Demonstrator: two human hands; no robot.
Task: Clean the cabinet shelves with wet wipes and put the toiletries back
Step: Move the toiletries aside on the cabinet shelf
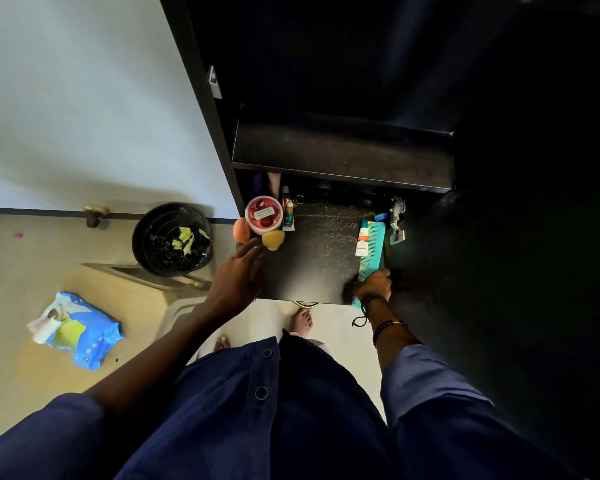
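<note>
A black lower shelf (312, 271) of the dark cabinet holds toiletries. At its left stand a red-lidded jar (264, 214), an orange sponge (241, 230), a yellow sponge (272, 239) and a small tube (288, 216). At its right lie a teal comb (373, 251), a white tube (362, 242) and a metal clip (397, 220). My left hand (238, 275) reaches over the shelf's left front corner, fingers straight, fingertips by the yellow sponge. My right hand (373, 287) grips the near end of the comb. A blue wet-wipes pack (80, 330) lies on the beige counter at left.
An upper black shelf (343, 150) juts out above the lower one. A black bin (172, 239) with crumpled wipes sits on the floor by the cabinet's left wall. A small white bottle (44, 332) lies on the wipes pack. My bare feet (302, 322) stand below the shelf.
</note>
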